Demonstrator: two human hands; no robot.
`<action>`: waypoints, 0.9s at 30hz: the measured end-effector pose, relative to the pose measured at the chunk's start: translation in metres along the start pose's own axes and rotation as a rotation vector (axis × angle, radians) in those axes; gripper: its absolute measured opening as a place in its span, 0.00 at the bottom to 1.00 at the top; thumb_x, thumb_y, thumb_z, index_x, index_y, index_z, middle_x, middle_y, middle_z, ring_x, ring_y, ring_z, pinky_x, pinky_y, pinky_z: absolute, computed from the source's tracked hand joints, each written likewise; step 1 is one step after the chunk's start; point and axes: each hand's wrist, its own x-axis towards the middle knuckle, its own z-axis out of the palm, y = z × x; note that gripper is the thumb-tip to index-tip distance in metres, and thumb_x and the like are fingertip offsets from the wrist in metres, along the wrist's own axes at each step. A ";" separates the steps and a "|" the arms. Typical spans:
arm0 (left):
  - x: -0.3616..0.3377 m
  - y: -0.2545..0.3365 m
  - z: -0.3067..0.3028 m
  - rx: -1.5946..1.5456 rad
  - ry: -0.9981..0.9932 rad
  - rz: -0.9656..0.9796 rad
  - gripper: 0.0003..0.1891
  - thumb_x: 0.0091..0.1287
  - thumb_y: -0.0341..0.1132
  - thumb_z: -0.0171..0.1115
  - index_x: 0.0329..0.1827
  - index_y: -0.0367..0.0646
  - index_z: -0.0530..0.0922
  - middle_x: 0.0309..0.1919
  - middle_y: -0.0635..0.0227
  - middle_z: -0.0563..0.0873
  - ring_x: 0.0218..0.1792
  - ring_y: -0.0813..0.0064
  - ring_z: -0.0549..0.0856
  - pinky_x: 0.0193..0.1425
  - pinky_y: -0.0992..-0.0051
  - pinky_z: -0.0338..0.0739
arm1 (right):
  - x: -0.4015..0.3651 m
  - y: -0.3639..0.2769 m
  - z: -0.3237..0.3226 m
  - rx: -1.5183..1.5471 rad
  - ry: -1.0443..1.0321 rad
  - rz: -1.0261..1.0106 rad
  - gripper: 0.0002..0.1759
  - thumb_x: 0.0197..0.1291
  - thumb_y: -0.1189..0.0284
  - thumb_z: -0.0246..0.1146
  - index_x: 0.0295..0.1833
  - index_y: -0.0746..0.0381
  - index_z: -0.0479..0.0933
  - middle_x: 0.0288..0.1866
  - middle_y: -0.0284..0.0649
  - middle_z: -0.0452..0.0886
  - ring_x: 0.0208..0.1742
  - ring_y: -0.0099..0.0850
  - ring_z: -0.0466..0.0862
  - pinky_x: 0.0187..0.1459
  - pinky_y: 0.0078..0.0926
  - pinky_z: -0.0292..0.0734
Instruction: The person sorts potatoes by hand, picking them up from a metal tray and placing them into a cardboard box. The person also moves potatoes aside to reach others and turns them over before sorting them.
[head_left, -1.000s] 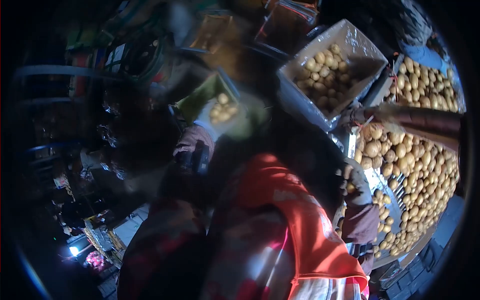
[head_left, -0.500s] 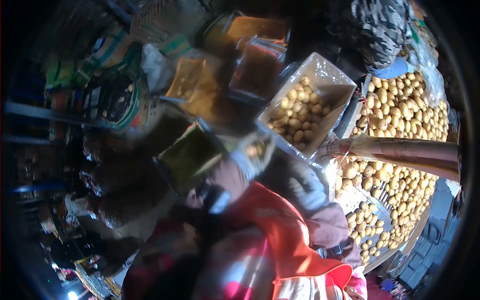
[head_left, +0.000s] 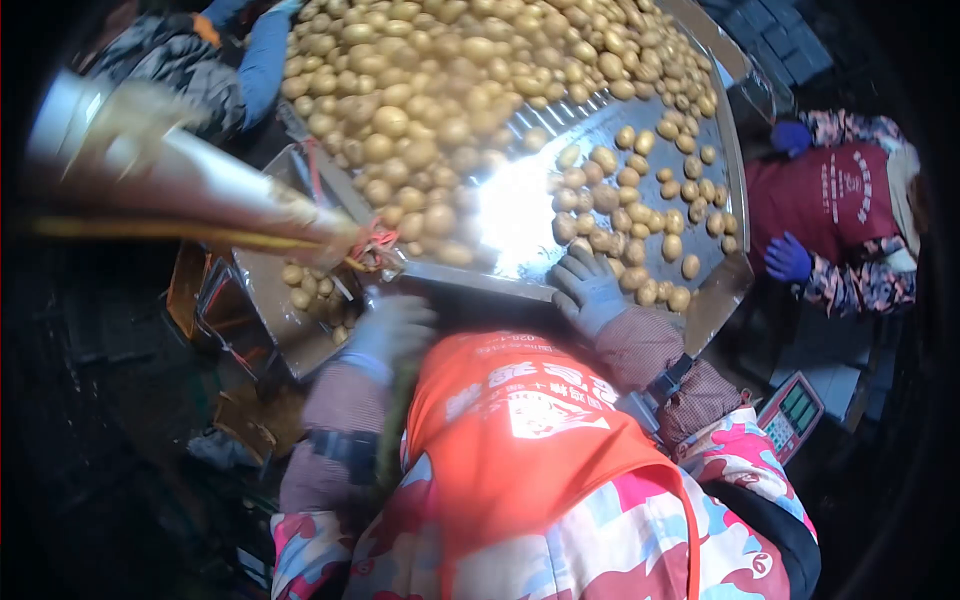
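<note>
My right hand, in a grey glove, rests open with fingers spread on the near rim of a metal table. Loose potatoes lie just beyond its fingertips. To the left, my gloved left hand is slightly blurred, its fingers stretched out and no object visible in it. It hovers below the table's near-left corner, beside a plastic-lined box with potatoes inside. A large heap of potatoes covers the table's far and left parts.
A thick wrapped pole slants in from the left to the table corner. Another person in purple gloves is at the right; a blue sleeve shows at upper left. A scale with a display stands at lower right.
The view has swung from the boxes to the potato table. My left hand, earlier near a dark box with potatoes by its fingers, shows none now. My right hand is now on the table rim.
</note>
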 end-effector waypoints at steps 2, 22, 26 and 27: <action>0.006 -0.020 0.053 0.159 -0.272 0.059 0.18 0.75 0.42 0.60 0.60 0.40 0.82 0.55 0.59 0.88 0.50 0.72 0.86 0.45 0.73 0.81 | -0.012 0.020 -0.005 -0.092 0.047 -0.036 0.25 0.60 0.63 0.66 0.62 0.57 0.76 0.65 0.44 0.75 0.73 0.50 0.68 0.71 0.56 0.62; 0.177 0.126 0.299 1.287 0.213 0.850 0.15 0.71 0.43 0.60 0.55 0.49 0.84 0.52 0.56 0.86 0.55 0.60 0.84 0.62 0.65 0.78 | -0.081 0.135 -0.007 0.226 0.145 0.105 0.16 0.61 0.70 0.60 0.54 0.62 0.79 0.57 0.49 0.81 0.58 0.53 0.79 0.56 0.51 0.76; 0.134 0.095 0.269 0.630 0.073 0.785 0.14 0.76 0.33 0.58 0.61 0.45 0.78 0.47 0.66 0.86 0.44 0.75 0.85 0.45 0.74 0.84 | -0.019 0.193 -0.072 0.488 0.334 0.502 0.14 0.66 0.69 0.58 0.54 0.62 0.80 0.48 0.51 0.85 0.49 0.52 0.84 0.48 0.48 0.80; 0.119 0.087 0.266 0.408 0.012 0.641 0.16 0.76 0.34 0.58 0.65 0.46 0.76 0.47 0.65 0.86 0.44 0.75 0.85 0.43 0.75 0.84 | 0.000 0.212 -0.093 0.214 0.431 0.437 0.15 0.66 0.69 0.58 0.54 0.62 0.80 0.47 0.51 0.85 0.49 0.51 0.85 0.49 0.50 0.79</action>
